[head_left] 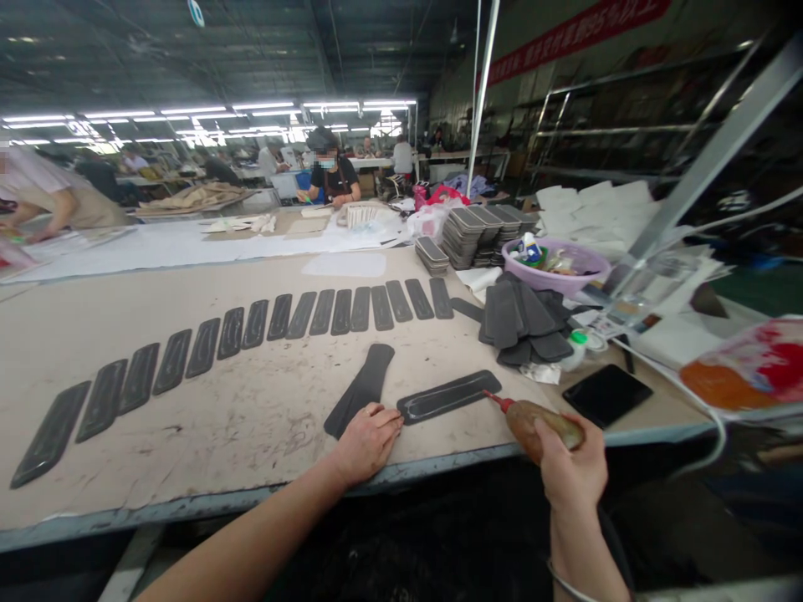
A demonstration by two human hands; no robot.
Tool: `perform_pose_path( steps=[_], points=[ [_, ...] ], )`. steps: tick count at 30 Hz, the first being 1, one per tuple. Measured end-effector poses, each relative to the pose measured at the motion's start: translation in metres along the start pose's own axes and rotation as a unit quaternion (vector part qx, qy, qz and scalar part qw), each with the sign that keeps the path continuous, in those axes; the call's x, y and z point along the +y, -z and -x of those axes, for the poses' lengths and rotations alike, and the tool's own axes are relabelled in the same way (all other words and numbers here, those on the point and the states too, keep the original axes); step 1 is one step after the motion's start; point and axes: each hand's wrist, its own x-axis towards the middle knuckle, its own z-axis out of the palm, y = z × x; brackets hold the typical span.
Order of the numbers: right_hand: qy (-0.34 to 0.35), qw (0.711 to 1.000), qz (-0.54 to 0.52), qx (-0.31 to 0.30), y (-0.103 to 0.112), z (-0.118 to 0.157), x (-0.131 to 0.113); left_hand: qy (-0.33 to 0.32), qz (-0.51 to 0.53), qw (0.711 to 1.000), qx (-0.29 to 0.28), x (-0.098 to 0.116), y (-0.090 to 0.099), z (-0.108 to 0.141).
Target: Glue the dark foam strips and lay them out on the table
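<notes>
My right hand is wrapped round a brownish glue bottle, its red nozzle tip touching the right end of a dark grey rounded strip. A shiny line of glue runs along inside that strip's edge. With its fingers bent and together, my left hand presses on the strip's left end. Partly under or beside this hand, two crossed bare strips lie on the table. Beyond them, several strips with glossy glue lines lie side by side in a curved row.
A loose heap of grey strips lies to the right, with neat stacks behind it. A purple basin, a green-capped bottle and a black phone or tablet are nearby. Across the table, a masked co-worker works.
</notes>
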Motion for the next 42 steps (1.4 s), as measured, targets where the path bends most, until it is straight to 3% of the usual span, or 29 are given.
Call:
perform_pose_path(
  steps=[3, 5, 9, 12, 14, 16, 20, 23, 27, 33, 42],
  points=[
    [0.028, 0.999, 0.033, 0.031, -0.001, -0.001, -0.005, 0.002, 0.01, 1.0, 0.002, -0.001, -0.002, 0.001],
    [0.036, 0.999, -0.014, 0.006, -0.004, 0.004, -0.007, 0.005, 0.015, 1.0, 0.003, -0.002, -0.003, 0.001],
    [0.01, 0.982, -0.134, -0.129, -0.015, 0.021, -0.012, 0.008, 0.023, 1.0, 0.005, -0.002, -0.005, 0.001],
    [-0.004, 0.962, -0.148, -0.229, -0.023, 0.034, -0.016, 0.005, 0.029, 1.0, 0.007, -0.001, -0.006, -0.002],
    [-0.007, 0.957, -0.131, -0.257, -0.026, 0.036, -0.018, 0.01, 0.028, 0.999, 0.014, -0.002, -0.007, -0.004],
    [-0.004, 0.967, -0.103, -0.235, -0.026, 0.033, -0.017, 0.017, 0.025, 0.999, 0.02, -0.003, -0.008, -0.006],
    [0.018, 0.995, -0.042, -0.093, -0.018, 0.012, -0.009, 0.019, 0.027, 0.999, -0.002, -0.007, -0.008, -0.011],
    [0.015, 1.0, -0.015, -0.014, -0.011, -0.002, -0.005, 0.018, 0.028, 0.998, -0.046, -0.009, -0.004, -0.018],
    [-0.009, 0.998, -0.045, 0.042, -0.01, -0.009, -0.004, -0.006, 0.023, 0.993, -0.113, -0.011, 0.004, -0.03],
    [-0.04, 0.996, -0.064, 0.042, -0.024, -0.015, 0.005, -0.036, -0.015, 0.986, -0.163, -0.012, 0.01, -0.041],
    [-0.066, 0.996, -0.024, 0.061, -0.014, -0.016, 0.01, -0.053, -0.03, 0.988, -0.139, -0.013, 0.003, -0.036]
  ],
)
